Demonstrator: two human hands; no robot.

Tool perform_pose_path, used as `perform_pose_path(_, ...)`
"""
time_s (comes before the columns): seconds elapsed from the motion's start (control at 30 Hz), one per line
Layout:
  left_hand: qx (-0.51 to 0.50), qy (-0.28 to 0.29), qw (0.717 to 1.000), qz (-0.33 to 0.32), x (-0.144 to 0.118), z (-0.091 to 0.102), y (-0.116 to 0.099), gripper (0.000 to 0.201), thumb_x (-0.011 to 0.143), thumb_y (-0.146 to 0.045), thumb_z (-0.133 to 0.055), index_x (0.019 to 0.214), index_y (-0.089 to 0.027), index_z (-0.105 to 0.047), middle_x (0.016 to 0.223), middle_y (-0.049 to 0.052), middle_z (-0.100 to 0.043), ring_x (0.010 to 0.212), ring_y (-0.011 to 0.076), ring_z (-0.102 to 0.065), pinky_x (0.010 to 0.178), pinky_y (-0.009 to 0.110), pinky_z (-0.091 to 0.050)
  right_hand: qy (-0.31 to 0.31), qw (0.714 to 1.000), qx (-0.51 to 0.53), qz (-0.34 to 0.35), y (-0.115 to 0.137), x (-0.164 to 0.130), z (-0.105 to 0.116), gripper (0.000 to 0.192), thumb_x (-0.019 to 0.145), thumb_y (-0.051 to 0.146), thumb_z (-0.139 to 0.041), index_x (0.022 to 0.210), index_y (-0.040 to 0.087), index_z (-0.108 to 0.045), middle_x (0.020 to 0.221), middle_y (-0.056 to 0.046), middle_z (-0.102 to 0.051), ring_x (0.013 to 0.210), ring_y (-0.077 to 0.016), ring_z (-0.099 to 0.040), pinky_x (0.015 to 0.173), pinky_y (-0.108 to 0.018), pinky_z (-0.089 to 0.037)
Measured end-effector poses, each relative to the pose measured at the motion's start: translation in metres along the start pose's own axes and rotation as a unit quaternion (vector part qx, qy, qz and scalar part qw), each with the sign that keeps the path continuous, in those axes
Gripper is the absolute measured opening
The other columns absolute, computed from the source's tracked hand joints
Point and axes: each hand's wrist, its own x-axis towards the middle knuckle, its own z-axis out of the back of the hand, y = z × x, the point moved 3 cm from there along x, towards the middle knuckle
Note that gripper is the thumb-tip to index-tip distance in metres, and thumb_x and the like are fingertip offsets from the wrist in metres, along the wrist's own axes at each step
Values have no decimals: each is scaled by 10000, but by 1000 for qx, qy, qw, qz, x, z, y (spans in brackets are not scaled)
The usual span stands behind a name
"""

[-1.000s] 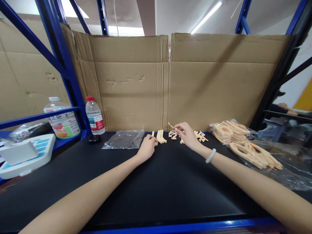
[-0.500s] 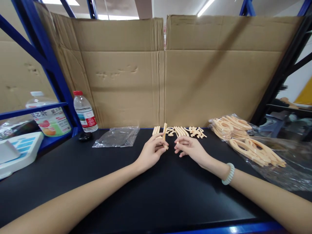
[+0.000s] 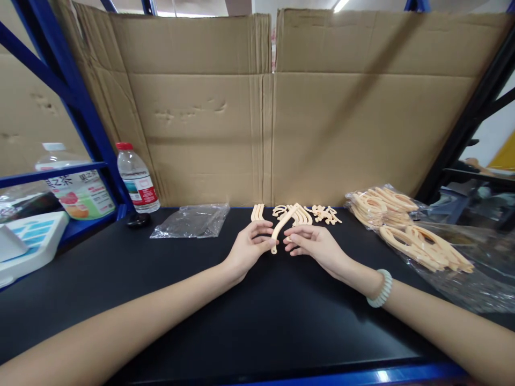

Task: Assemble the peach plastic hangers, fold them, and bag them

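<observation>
One slim, pale-orange plastic strip, gently curved, is pinched at its lower end by the left hand, slanting up over the black tabletop. Right hand, fingers loosely curled, seems to touch it, though contact is unclear.

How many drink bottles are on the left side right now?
2: a red-capped water bottle by the blue post, and a larger white-capped bottle behind the blue rail. Others may be hidden.
</observation>
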Motion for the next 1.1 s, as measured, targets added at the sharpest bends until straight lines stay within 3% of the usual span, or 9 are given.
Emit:
perform_pose_path(0.13, -52, 23, 998, 23, 1, -1, 0, 503, 665, -119, -739, 1135, -152, -563, 984, 72, -651, 852, 167, -646, 841, 333, -487, -13, 1000, 9, 20, 0, 0, 0, 385, 616, 353, -792, 759, 196, -471, 743, -12, -691, 624, -128, -642, 646, -298, -536)
perform_pose_path(0.23, -63, 36, 997, 19, 1, -1, 1, 427, 654, -117, -743, 1050, -144, -586, 895, 43, -646, 812, 163, -643, 821, 336, -488, -32, 999, 23, 15, -1, 1, 3, 470, 575, 317, -818, 777, 213, -407, 734, -6, -696, 637, -135, -645, 671, -304, -530)
perform_pose_path(0.33, -57, 42, 997, 3, 0, -2, 1, 337, 645, -124, -752, 931, -151, -576, 844, 11, -624, 798, 168, -645, 828, 359, -489, -44, 998, 42, 8, -2, 1, 6, 488, 546, 284, -832, 823, 206, -438, 753, -18, -703, 679, -146, -653, 714, -313, -525)
perform_pose_path(0.47, -45, 41, 998, -8, 0, -4, 1, 311, 635, -114, -754, 866, -155, -551, 825, 9, -646, 827, 161, -633, 887, 364, -459, -11, 999, 45, -3, -4, 3, 7, 470, 588, 260, -813, 970, 178, -552, 796, -28, -704, 736, -135, -645, 753, -298, -510)
perform_pose_path(0.63, -30, 48, 998, -10, 0, -6, 1, 297, 632, -105, -750, 837, -153, -541, 820, 16, -671, 832, 156, -633, 890, 345, -445, 13, 999, 48, -9, -4, 3, 5, 269, 606, 296, -804, 753, 160, -625, 859, -35, -680, 813, -144, -639, 791, -303, -509)
perform_pose_path(0.8, -36, 55, 997, -28, -1, -6, -1, 240, 663, -104, -727, 754, -158, -512, 769, -12, -640, 828, 151, -634, 873, 330, -445, 56, 996, 55, -37, -5, 1, 1, 247, 700, 355, -749, 761, 163, -607, 945, -58, -681, 915, -177, -639, 863, -364, -511)
perform_pose_path(1.1, -22, 61, 997, -30, -1, -6, -2, 239, 665, -127, -733, 744, -158, -510, 803, -8, -628, 843, 157, -637, 868, 334, -443, 63, 995, 57, -53, -6, 1, 1, 298, 693, 379, -761, 767, 165, -568, 914, -62, -686, 839, -190, -687, 872, -368, -513)
